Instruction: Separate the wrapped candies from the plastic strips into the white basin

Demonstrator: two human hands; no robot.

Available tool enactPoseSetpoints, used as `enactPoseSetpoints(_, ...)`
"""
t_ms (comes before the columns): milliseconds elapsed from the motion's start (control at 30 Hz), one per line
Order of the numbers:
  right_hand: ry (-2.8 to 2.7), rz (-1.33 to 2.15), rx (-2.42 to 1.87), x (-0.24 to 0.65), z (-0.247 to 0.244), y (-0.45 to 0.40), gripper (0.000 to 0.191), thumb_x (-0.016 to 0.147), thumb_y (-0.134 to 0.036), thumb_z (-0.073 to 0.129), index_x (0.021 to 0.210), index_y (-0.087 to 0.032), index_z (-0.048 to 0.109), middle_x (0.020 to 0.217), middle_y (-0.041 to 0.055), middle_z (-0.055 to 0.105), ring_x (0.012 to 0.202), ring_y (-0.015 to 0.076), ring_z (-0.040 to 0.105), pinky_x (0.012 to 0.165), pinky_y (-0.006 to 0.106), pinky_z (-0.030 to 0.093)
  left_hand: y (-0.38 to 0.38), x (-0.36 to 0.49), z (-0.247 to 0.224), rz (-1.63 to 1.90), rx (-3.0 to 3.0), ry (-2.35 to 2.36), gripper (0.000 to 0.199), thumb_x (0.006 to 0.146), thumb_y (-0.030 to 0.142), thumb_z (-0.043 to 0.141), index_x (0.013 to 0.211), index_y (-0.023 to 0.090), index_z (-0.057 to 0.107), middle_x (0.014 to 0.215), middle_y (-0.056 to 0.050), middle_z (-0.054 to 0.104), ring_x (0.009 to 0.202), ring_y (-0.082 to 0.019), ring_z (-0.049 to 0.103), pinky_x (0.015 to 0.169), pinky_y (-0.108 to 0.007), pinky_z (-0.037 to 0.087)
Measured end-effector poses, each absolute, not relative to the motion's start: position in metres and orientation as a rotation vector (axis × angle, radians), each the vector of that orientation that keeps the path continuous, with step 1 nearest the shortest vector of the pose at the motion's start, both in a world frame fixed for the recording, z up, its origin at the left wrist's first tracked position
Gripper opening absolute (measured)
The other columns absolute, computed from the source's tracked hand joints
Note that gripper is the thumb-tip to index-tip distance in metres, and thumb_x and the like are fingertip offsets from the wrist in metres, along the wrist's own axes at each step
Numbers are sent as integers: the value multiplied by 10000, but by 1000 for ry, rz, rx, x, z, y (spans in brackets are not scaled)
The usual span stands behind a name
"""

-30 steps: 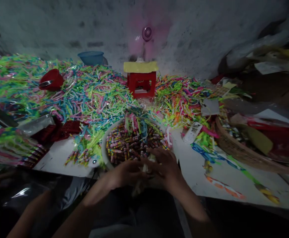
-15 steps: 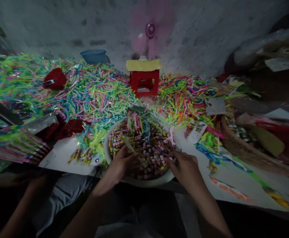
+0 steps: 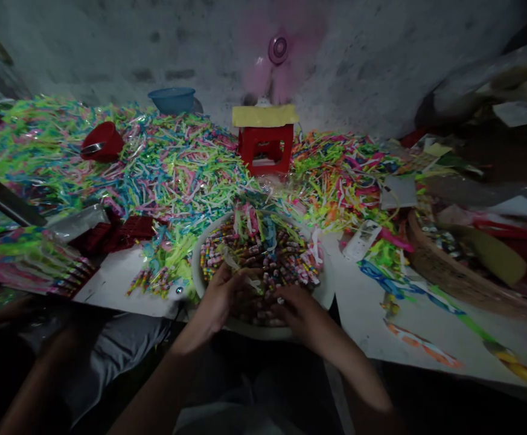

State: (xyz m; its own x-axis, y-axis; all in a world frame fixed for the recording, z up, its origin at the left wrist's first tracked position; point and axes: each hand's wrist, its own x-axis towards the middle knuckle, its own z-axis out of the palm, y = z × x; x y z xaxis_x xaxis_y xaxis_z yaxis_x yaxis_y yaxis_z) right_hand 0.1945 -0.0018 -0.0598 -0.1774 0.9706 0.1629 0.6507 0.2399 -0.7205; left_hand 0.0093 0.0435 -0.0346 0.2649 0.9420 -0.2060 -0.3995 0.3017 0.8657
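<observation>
A round pale basin (image 3: 197, 266) at the table's front edge holds many small beaded pieces (image 3: 290, 260) in several colours, with some ribbons on top. Over its left side, my left hand (image 3: 224, 296) is closed on a pale translucent strip (image 3: 233, 260). My right hand (image 3: 297, 308) is over the basin's front right part, fingers bent toward the left hand. A small whitish bit shows at its fingertips, too small to name.
Behind lies a heap of coloured ribbons (image 3: 186, 163), with a red stool (image 3: 267, 148), pink fan (image 3: 278, 49), red bowl (image 3: 104, 142) and blue bowl (image 3: 172, 99). A remote (image 3: 361, 240) and woven tray (image 3: 453, 275) are right. Another person's arm (image 3: 41, 368) is at left.
My right hand has moved left from the basin's right rim toward my left hand. The left hand stays about where it was. The view has shifted slightly.
</observation>
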Motion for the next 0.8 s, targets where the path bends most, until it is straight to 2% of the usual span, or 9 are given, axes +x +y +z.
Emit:
enactPoseSetpoints(100, -1858, 634, -1509, 190, -52, 1, 206, 911, -296, 446, 913, -226, 640, 867, 49, 680, 843, 211, 627, 783, 349, 490, 44, 10, -35, 1060, 803, 866, 413, 723, 380, 737, 1051, 169, 601, 1066, -98, 710, 828, -205, 680, 633, -256, 531)
enactPoseSetpoints(167, -1853, 562, -1500, 183, -50, 3, 241, 932, -305, 394, 943, -223, 620, 829, 50, 674, 785, 204, 625, 745, 335, 488, 44, 10, -36, 1089, 804, 869, 448, 726, 410, 733, 1082, 174, 596, 1092, -106, 702, 853, -217, 681, 620, -254, 531)
enactPoseSetpoints(333, -1820, 384, -1426, 168, -58, 3, 253, 969, -278, 333, 1001, -195, 570, 922, 90, 650, 878, 207, 610, 769, 321, 480, 44, 11, -37, 1144, 765, 871, 477, 731, 426, 731, 1110, 173, 591, 1115, -118, 694, 904, -233, 683, 658, -266, 547)
enactPoseSetpoints(500, -1881, 304, -1384, 166, -66, 1, 164, 950, -277, 431, 939, -191, 570, 873, 77, 632, 846, 203, 596, 750, 308, 476, 43, 12, -36, 1131, 760, 875, 433, 715, 428, 747, 1038, 164, 633, 1079, -105, 706, 879, -228, 687, 661, -272, 551)
enactPoseSetpoints(800, -1886, 346, -1441, 162, -61, 1, 246, 949, -260, 386, 887, -191, 613, 872, 83, 677, 816, 216, 629, 711, 314, 460, 44, 11, -40, 1130, 795, 851, 437, 746, 403, 728, 1091, 175, 590, 1086, -108, 706, 898, -224, 682, 688, -281, 553)
